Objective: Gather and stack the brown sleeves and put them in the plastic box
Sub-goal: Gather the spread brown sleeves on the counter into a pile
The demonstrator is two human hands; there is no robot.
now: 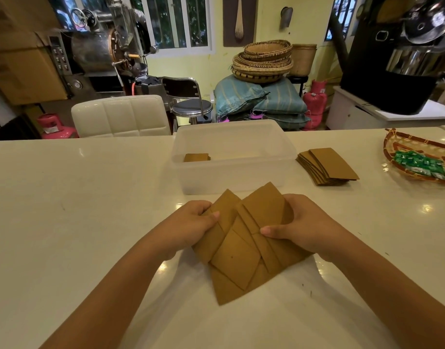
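A loose, fanned bunch of brown sleeves (237,258) lies on the white table in front of me. My left hand (191,224) grips its left side with the thumb on top. My right hand (302,226) holds its right side the same way. Just behind stands the clear plastic box (231,177), with a small stack of brown sleeves (196,157) inside at its left. To the right of the box lies another slanted pile of brown sleeves (328,166) on the table.
A woven basket (418,144) with green packets sits at the table's right edge. Beyond the far edge stand a white padded chair (120,117) and a metal stool (191,107).
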